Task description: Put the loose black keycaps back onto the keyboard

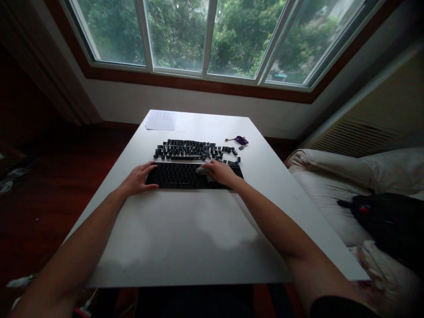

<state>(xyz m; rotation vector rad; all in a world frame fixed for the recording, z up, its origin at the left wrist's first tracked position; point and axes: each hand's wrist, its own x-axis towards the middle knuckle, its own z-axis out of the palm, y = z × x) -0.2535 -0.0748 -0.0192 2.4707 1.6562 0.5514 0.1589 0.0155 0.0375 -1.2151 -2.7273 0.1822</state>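
Note:
A black keyboard base (180,176) with its keycaps removed lies across the middle of a white table (185,229). My left hand (137,179) rests at its left end, thumb and fingers gripping the edge. My right hand (220,172) lies on the right part of the keyboard, fingers closed on a small pale cloth or wipe (202,169) pressed to the surface. Several loose black keycaps (192,149) lie in rows just behind the keyboard.
A purple keycap puller (240,140) lies at the back right of the table, a sheet of paper (160,120) at the back left. A bed with pale bedding (334,176) and a black bag (387,221) stands to the right. Windows are beyond.

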